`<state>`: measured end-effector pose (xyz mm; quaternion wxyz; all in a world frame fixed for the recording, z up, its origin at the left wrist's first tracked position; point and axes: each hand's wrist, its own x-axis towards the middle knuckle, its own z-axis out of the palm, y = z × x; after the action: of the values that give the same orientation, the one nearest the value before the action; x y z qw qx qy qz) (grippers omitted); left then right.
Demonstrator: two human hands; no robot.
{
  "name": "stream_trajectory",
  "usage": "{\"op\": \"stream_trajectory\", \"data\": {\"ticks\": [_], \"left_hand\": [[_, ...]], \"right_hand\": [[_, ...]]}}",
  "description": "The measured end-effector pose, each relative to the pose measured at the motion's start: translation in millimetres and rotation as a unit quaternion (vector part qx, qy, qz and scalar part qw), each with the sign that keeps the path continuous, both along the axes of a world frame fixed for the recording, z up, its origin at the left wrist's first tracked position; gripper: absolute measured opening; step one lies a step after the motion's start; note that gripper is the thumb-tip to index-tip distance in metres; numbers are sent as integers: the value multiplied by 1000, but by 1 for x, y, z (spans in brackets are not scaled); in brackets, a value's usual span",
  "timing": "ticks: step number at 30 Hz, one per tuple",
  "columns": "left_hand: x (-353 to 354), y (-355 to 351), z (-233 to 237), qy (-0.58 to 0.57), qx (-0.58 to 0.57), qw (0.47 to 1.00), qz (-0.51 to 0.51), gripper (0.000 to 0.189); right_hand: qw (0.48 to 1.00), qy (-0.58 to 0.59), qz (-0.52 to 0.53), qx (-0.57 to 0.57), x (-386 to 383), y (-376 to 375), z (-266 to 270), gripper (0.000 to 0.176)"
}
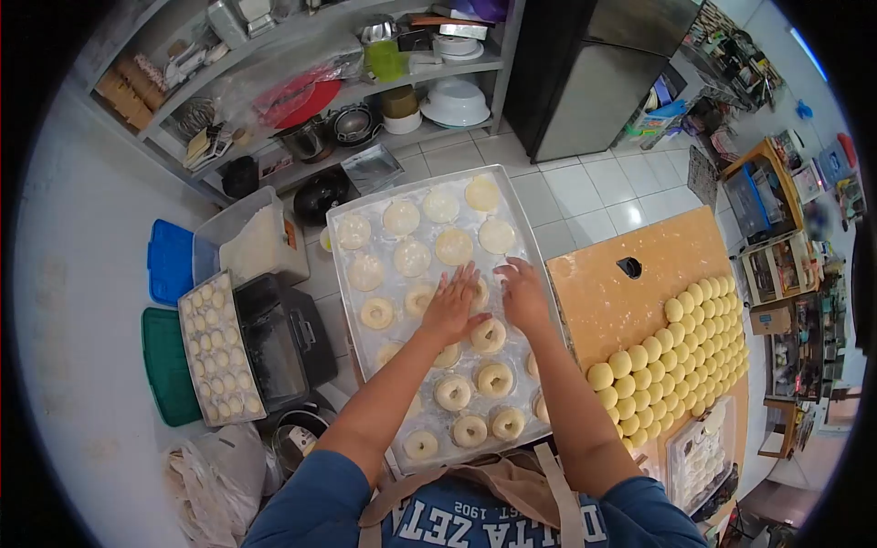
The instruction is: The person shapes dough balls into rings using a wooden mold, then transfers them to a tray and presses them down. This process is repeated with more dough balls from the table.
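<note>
A large metal tray (364, 300) dusted with flour lies before me. On its far half are several flat dough discs (454, 246); nearer me are several dough rings (495, 379) with holes in their middles. My left hand (450, 306) lies palm down over the tray, fingers stretched and thumb out to the side, partly covering a dough ring. My right hand (523, 294) is over the tray's right part, fingers loosely bent and apart, with no object visible in it. What lies beneath both palms is hidden.
Right of the tray, a wooden table (594, 283) bears many rows of round dough balls (671, 356) and a cutter-like dark object (629, 267). At left are a smaller tray of dough pieces (219, 352), a flour bin (260, 242) and a black crate (292, 329). Shelves (438, 68) stand behind.
</note>
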<state>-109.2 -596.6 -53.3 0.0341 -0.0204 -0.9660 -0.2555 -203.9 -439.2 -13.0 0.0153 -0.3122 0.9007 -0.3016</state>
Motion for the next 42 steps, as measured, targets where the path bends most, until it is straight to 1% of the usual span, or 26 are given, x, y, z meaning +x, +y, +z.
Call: {"op": "stream_trajectory", "data": {"ticks": [2,3,5,6,7,10,12,14,16,18,20,22,24,27,29,31,32,33,35,38,39,42], "left_hand": [[-2,5,-10,-22,-35,999,-30,89],[-1,8,-9,-26,-40,998,-29,91],[1,9,-8,-35,-51,998,-33,93],[2,10,-5,-43,-53,997,-29,92],[2,11,-2,-50,-53,997,-32,91],[0,16,1,-68,-55,995,-43,91],[-3,17,-1,-44,-102,993,-44,90],[-3,17,9,-62,-106,992,-31,87],[5,16,7,1,-88,996,-11,84],[19,20,11,15,-97,995,-9,83],[36,26,8,55,-69,996,-17,84],[57,49,24,44,-39,998,-9,85],[71,74,35,42,-31,999,-16,85],[83,115,47,59,-42,996,-52,82],[88,151,60,82,-45,992,-80,78],[90,190,70,105,-26,988,-109,79],[92,210,75,113,-17,986,-123,79],[95,229,78,122,-15,983,-139,78],[99,271,80,139,-11,976,-169,76],[109,340,92,161,6,962,-219,73],[112,358,93,164,8,959,-233,72],[126,413,91,159,19,946,-282,69]], "right_hand": [[999,0,-12,-34,-5,21,13,31],[999,13,-23,-42,-6,32,18,32],[998,2,-44,-46,-9,57,26,32],[997,-4,-62,-47,-7,71,34,32],[996,24,-77,-37,-3,84,44,31],[990,10,-120,-66,13,135,64,30],[986,17,-155,-56,25,183,69,30],[976,14,-211,-41,47,236,80,30],[950,32,-307,-40,76,306,74,32],[916,72,-393,-42,109,379,69,34],[864,80,-498,-15,151,448,66,37],[823,54,-561,64,200,524,46,40],[773,47,-629,64,240,575,43,44],[743,-9,-668,47,278,652,24,44],[765,-28,-640,68,279,690,13,41],[788,-52,-608,85,265,725,1,39],[784,-84,-607,103,255,740,-2,42],[779,-117,-604,120,242,741,6,44],[790,-153,-564,186,224,747,10,49],[807,-182,-512,231,215,752,19,41],[813,-185,-487,260,216,753,25,43],[839,-206,-421,278,233,750,58,40]]}}
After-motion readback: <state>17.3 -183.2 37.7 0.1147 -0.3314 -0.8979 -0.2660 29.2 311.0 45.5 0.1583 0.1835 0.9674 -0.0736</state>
